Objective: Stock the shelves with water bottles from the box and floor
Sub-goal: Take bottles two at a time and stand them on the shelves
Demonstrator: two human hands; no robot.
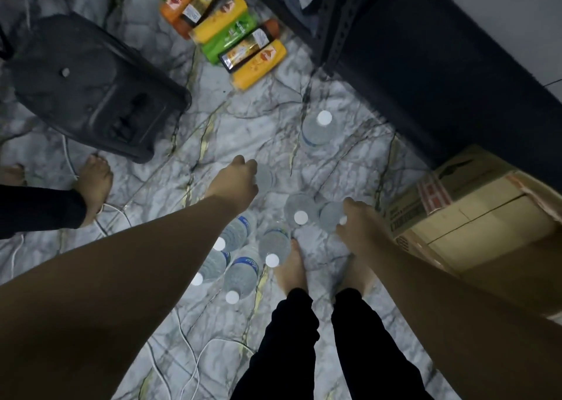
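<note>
Forearms: both bare arms reached down from the camera toward the marble-patterned floor.
Left hand: fingers were curled over the top of a clear plastic water bottle, apparently gripping it at the cap; the cap itself was hidden.
Right hand: fingers curled round the neck of a second clear water bottle, its white cap just showing at the fingertips.
Floor stock: a cluster of upright clear white-capped bottles stood by the person's bare feet, one more clear bottle stood apart, nearer the dark metal shelf unit.
Box: brown cardboard carton sat just right of the cluster; its contents could not be seen.
Other goods: a row of orange, yellow and green drink bottles lay on the floor by the shelf.
Progress: early, by my reading. At least eight bottles remained on the floor, and no stocked water showed on the shelf.
</note>
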